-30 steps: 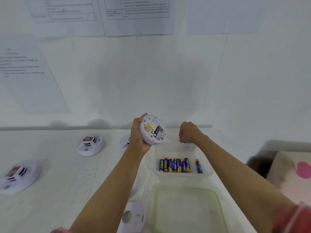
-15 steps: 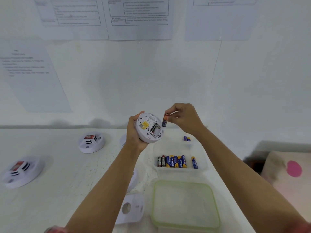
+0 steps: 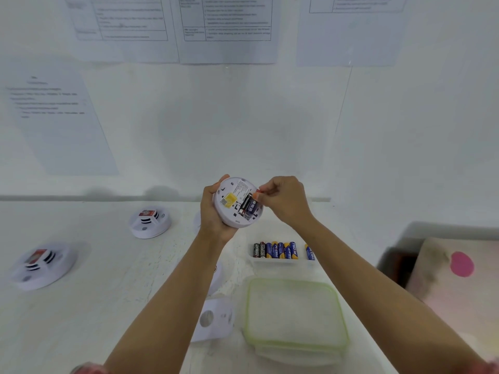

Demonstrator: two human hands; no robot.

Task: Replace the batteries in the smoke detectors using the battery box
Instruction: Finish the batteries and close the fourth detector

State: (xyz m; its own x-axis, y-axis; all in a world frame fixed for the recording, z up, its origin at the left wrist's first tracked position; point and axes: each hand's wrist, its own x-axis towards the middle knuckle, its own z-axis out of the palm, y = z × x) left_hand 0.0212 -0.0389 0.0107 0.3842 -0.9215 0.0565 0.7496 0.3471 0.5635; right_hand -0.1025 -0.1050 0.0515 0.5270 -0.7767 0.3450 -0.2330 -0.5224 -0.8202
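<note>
My left hand [image 3: 213, 209] grips a round white smoke detector [image 3: 229, 201], held up with its back side facing me. Its open compartment shows a black battery beside a blue battery [image 3: 251, 206]. My right hand [image 3: 283, 198] pinches the top end of the blue battery at the compartment's upper edge. Below, a clear battery box [image 3: 278, 261] on the table holds a row of several blue-and-yellow and black batteries [image 3: 275, 250].
Two more white detectors [image 3: 149, 221] [image 3: 40, 263] lie on the white table to the left. A white cover plate [image 3: 213, 318] and the green-rimmed box lid [image 3: 294, 314] lie near me. Papers hang on the wall. A pink-dotted cushion [image 3: 456, 273] is at the right.
My right hand rose from the battery box with a blue battery, brought it to the detector, and now has it seated in the compartment. The left hand lifted the detector slightly.
</note>
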